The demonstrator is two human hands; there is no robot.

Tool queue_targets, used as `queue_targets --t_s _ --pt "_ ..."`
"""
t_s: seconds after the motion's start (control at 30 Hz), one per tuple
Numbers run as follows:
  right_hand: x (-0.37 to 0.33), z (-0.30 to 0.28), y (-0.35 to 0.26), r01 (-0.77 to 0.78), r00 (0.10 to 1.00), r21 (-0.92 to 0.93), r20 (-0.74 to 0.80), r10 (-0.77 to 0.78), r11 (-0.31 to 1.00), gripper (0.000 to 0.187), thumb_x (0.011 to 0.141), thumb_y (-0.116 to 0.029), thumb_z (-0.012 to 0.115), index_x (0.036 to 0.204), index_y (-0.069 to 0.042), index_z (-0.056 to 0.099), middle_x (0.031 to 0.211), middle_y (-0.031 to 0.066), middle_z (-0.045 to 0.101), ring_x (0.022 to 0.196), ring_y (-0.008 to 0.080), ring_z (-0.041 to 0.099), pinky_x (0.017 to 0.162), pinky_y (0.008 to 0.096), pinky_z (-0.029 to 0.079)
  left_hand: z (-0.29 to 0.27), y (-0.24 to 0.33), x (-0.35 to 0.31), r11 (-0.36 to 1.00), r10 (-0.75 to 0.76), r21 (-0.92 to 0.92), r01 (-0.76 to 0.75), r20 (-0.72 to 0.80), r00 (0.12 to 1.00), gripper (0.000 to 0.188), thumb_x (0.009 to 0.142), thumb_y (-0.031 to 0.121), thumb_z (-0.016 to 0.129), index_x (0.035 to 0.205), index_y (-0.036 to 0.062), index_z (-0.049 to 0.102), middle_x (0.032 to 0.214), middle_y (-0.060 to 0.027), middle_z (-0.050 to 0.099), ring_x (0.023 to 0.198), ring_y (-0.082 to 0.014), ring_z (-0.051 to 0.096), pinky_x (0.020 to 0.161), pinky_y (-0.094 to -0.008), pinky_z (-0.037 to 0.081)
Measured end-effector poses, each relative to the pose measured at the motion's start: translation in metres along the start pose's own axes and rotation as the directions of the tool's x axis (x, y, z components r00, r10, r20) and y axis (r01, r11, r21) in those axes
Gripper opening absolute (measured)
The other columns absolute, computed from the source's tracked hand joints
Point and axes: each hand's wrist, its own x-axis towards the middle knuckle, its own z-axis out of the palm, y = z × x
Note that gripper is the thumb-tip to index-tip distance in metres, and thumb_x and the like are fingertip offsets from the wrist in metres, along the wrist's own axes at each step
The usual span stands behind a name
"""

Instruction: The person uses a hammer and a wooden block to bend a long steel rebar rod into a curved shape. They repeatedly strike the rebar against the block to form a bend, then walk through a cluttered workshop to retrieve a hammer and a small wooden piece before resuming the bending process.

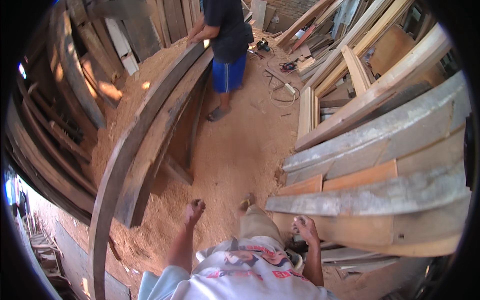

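My left hand [195,211] is raised in front of my body with its fingers curled in, and no object shows in it. To its left lie two long dark timber beams [172,100], apart from the hand. My right hand [306,227] is up on the other side, fingers also curled, with nothing visible inside. Nearest to it are the stacked planks [350,200] along the right, and I cannot tell whether it touches them. One sandalled foot [246,202] of mine stands forward on the sawdust floor [230,165].
Farther ahead, a person [227,55] in a dark shirt and blue shorts stands with hands at the beams' far end. Power tools [263,45] and a looped cable [285,95] lie on the floor. Leaning boards [80,70] line the left, and timber frames [360,70] the right.
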Motion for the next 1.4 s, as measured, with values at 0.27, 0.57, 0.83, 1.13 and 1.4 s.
queue_targets --t_s 0.27,0.57,0.83,1.13,1.4 --pt "0.203 -0.026 -0.170 0.167 0.986 -0.185 0.040 -0.163 0.968 0.027 0.098 -0.027 0.063 0.100 0.000 0.065 0.078 0.0072 0.068 0.069 0.0150 0.065 0.065 0.0317 0.052 0.002 0.032 0.044 0.869 -0.189 0.472 0.149 0.038 0.981 0.027 0.093 0.028 0.062 0.085 0.0022 0.068 0.073 -0.0044 0.064 0.065 -0.0133 0.059 0.057 -0.0306 0.049" --pt "0.403 -0.013 -0.341 0.289 0.953 -0.216 0.161 -0.258 0.933 0.032 0.097 -0.031 0.066 0.106 -0.001 0.065 0.084 0.0086 0.068 0.073 0.0153 0.066 0.068 0.0331 0.052 0.010 0.063 0.141 0.216 -0.162 0.942 -0.257 0.294 0.942 0.014 0.079 0.027 0.070 0.087 0.0164 0.074 0.087 -0.0058 0.072 0.084 -0.0291 0.071 0.066 -0.0467 0.056" --pt "0.535 -0.059 -0.379 0.255 0.962 -0.418 0.019 -0.273 0.872 0.039 0.094 -0.039 0.065 0.098 -0.001 0.067 0.080 0.0157 0.068 0.074 0.0245 0.068 0.071 0.0410 0.052 0.100 0.128 0.445 -0.195 0.375 0.730 -0.655 0.672 0.638 0.017 0.086 0.028 0.063 0.079 0.0123 0.066 0.074 -0.0099 0.066 0.069 -0.0286 0.067 0.058 -0.0449 0.052" --pt "0.631 -0.114 -0.455 -0.132 0.980 -0.082 -0.159 0.118 0.988 0.032 0.094 -0.027 0.066 0.107 0.002 0.067 0.092 0.0176 0.072 0.082 0.0252 0.072 0.077 0.0379 0.055 0.360 0.463 0.720 0.972 0.021 0.217 -0.089 0.300 0.954 0.029 0.096 0.025 0.062 0.110 -0.0013 0.064 0.088 -0.0083 0.068 0.077 -0.0161 0.064 0.068 -0.0334 0.052" --pt "0.776 -0.186 -0.466 -0.064 0.960 0.046 -0.269 0.074 0.997 0.029 0.097 -0.024 0.062 0.103 0.004 0.065 0.079 0.0127 0.068 0.073 0.0187 0.069 0.065 0.0334 0.054 0.419 0.506 0.827 0.841 -0.120 0.536 -0.075 0.320 0.940 0.027 0.096 0.024 0.063 0.106 -0.0012 0.067 0.086 -0.0078 0.070 0.076 -0.0161 0.065 0.069 -0.0312 0.052"
